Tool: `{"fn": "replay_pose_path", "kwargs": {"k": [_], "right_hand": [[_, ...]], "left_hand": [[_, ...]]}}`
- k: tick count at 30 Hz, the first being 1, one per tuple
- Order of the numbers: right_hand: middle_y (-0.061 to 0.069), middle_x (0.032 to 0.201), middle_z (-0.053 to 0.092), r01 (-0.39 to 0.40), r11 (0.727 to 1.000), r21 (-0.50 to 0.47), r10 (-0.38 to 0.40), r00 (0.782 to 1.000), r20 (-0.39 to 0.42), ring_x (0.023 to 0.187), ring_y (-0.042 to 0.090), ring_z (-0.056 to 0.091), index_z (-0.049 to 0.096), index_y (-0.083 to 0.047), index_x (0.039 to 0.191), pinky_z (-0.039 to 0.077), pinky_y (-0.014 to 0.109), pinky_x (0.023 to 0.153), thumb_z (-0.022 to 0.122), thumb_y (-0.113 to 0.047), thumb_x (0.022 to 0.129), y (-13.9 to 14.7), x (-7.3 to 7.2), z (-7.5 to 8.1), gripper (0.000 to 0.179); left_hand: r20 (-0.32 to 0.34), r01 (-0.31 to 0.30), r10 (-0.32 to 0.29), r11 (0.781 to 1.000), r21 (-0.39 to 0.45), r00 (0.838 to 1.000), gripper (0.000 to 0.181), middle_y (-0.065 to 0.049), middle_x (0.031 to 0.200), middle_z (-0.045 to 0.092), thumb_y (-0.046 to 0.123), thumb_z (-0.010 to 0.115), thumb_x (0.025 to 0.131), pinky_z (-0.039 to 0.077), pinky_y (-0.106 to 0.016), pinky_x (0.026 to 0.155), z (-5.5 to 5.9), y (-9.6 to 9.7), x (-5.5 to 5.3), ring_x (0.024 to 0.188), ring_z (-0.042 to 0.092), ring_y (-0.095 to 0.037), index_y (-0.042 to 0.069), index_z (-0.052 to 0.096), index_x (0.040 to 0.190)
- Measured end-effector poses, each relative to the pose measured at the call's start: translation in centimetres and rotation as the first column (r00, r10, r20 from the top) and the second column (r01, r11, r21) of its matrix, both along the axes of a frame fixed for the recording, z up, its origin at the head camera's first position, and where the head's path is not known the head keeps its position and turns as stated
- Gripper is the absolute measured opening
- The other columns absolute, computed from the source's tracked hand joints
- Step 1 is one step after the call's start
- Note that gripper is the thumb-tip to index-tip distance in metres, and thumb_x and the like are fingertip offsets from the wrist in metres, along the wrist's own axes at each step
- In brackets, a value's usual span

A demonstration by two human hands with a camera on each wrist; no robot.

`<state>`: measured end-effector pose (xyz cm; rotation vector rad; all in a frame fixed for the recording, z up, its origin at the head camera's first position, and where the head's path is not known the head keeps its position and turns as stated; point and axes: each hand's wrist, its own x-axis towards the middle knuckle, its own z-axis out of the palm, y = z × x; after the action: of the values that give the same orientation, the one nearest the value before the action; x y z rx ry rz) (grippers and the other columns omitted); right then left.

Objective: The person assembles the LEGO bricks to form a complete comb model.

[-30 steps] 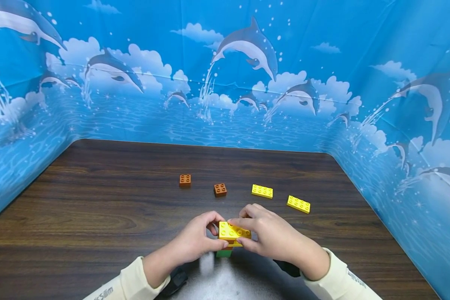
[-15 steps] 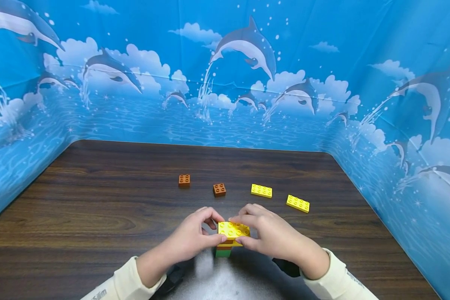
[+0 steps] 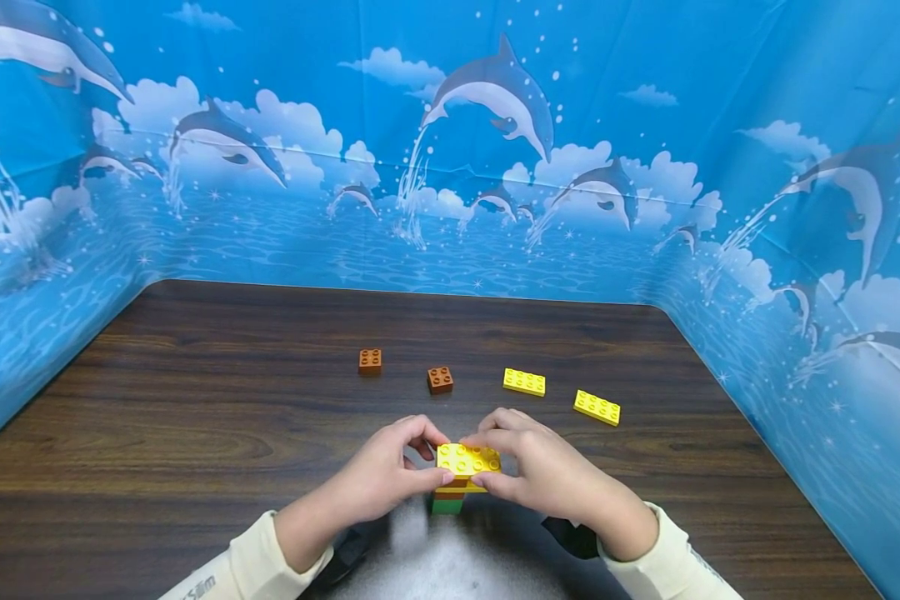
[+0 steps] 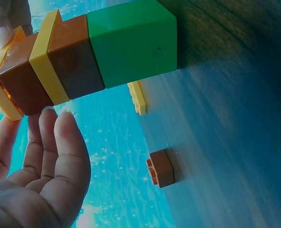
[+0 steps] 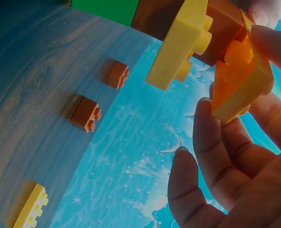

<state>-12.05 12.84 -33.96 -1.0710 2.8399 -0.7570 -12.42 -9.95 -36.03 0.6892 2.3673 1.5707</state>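
Tower of toy bricks stands on the near part of the table, between the two hands. From the bottom up it has a green block, a lower brown brick, a middle yellow plate, an upper brown brick and a top yellow plate. Both plates jut out to the right, and bare studs show on the middle one. The left hand pinches the top plate's left end between thumb and finger; the right hand pinches its right part likewise. Whether that plate sits fully down is hard to tell. Beyond lie two loose brown bricks and two loose yellow plates, before a blue dolphin curtain.
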Motion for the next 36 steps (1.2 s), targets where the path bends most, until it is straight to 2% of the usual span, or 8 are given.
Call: {"fn": "replay_pose_path", "kwargs": {"k": [9, 17, 24, 30, 36], "right_hand": [[-0.006, 0.102, 0.054, -0.011, 1.000, 0.003, 0.011, 1.000, -0.009, 0.089, 0.010, 0.047, 0.069, -0.012, 0.117, 0.046, 0.022, 0.069, 0.076, -0.018, 0.084, 0.05, -0.22, -0.26, 0.034], [-0.005, 0.104, 0.054, -0.015, 1.000, -0.023, 0.016, 1.000, 0.017, 0.090, 0.011, 0.048, 0.069, -0.011, 0.118, 0.046, 0.022, 0.069, 0.075, -0.017, 0.084, 0.16, -0.44, -0.40, 0.035], [-0.004, 0.105, 0.054, -0.006, 0.997, -0.082, 0.011, 0.998, 0.063, 0.088, 0.013, 0.048, 0.068, -0.010, 0.118, 0.046, 0.021, 0.064, 0.075, -0.013, 0.083, 0.31, -0.29, -0.79, 0.035], [-0.006, 0.105, 0.053, -0.003, 0.996, -0.093, 0.008, 0.999, 0.050, 0.090, 0.011, 0.048, 0.068, -0.011, 0.118, 0.048, 0.026, 0.071, 0.074, -0.013, 0.084, 0.29, -0.16, -0.89, 0.034], [-0.006, 0.105, 0.053, -0.007, 0.996, -0.094, 0.013, 0.998, 0.063, 0.089, 0.011, 0.048, 0.068, -0.011, 0.118, 0.048, 0.026, 0.072, 0.074, -0.013, 0.084, 0.19, -0.15, -0.83, 0.034]], "left_hand": [[-0.017, -0.010, 0.010, 1.000, 0.001, 1.000, 0.026, -0.004, 0.098, 0.056, 0.015, 0.075, 0.083, 0.049, -0.026, 0.059, -0.29, 0.10, -0.07, 0.087, 0.053, -0.018, 0.005, 0.062, 0.104], [-0.035, -0.004, 0.004, 1.000, 0.012, 0.999, 0.026, -0.005, 0.099, 0.056, 0.016, 0.074, 0.085, 0.050, -0.025, 0.063, -0.41, 0.09, -0.16, 0.088, 0.052, -0.019, 0.004, 0.062, 0.104], [0.007, 0.010, -0.010, 0.999, 0.036, 1.000, 0.027, -0.006, 0.099, 0.057, 0.014, 0.074, 0.084, 0.049, -0.026, 0.059, -0.45, 0.12, -0.23, 0.088, 0.054, -0.020, 0.003, 0.061, 0.105], [0.027, 0.008, -0.010, 0.998, 0.055, 1.000, 0.028, -0.007, 0.098, 0.057, 0.013, 0.074, 0.084, 0.048, -0.026, 0.058, -0.46, 0.16, -0.24, 0.087, 0.053, -0.019, 0.001, 0.061, 0.106], [0.046, 0.005, -0.008, 0.999, 0.052, 0.999, 0.030, -0.005, 0.098, 0.058, 0.014, 0.074, 0.084, 0.050, -0.027, 0.062, -0.44, 0.02, -0.13, 0.088, 0.053, -0.019, 0.002, 0.060, 0.107]]}}
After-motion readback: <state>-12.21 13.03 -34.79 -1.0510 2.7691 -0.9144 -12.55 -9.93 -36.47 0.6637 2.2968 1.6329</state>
